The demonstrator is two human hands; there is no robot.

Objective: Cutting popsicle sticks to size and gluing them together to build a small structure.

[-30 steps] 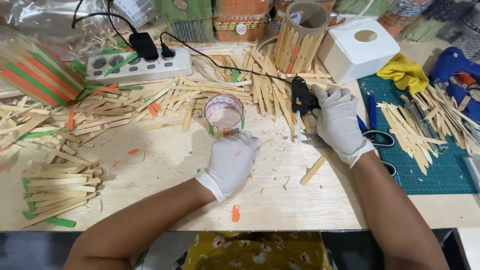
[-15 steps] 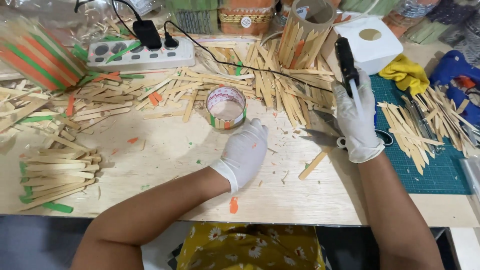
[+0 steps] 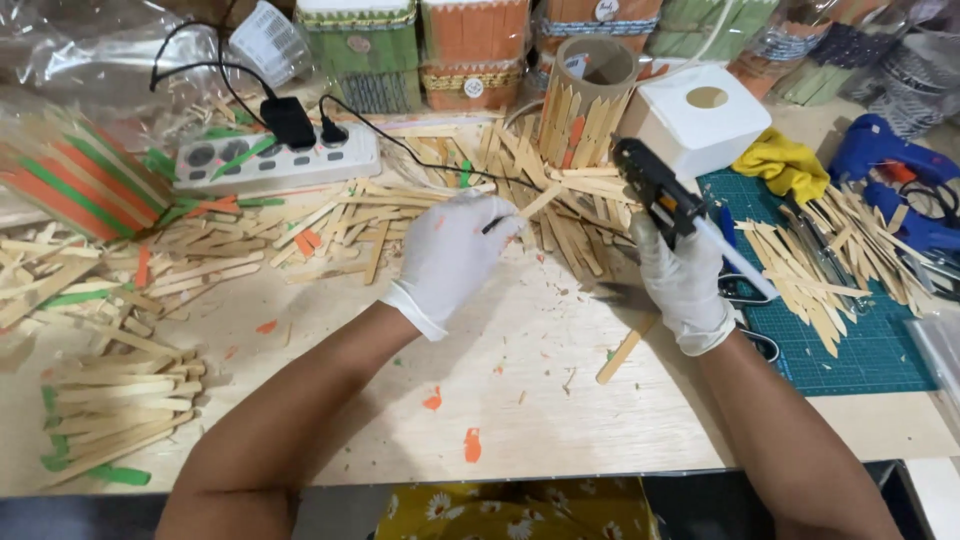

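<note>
A single loose craft stick (image 3: 624,350) lies on the bare wooden tabletop (image 3: 520,420), on the near side of the glue gun (image 3: 655,190) and just beside the wrist of the right hand (image 3: 685,275). That gloved hand is closed firmly round the black gun's handle and now holds it raised, nozzle tilted up and away, where a second ago it hung low over the table. To the gun's left, the left hand (image 3: 450,255) has moved off the small tape-ringed cup, which no longer shows, and has gone to the heap of plain sticks (image 3: 560,215); its fingers are pinched on the end of one stick (image 3: 538,203), lifting it from the pile. So the shift reads as a fresh piece being fetched while the gun waits ready. Right of the gun lie the green cutting mat (image 3: 850,345) and a yellow cloth (image 3: 785,165). Beyond the gun stands the stick-clad tube (image 3: 585,105), with a white tissue box (image 3: 705,115) beside it, and far to the left the white power strip (image 3: 275,160).
</note>
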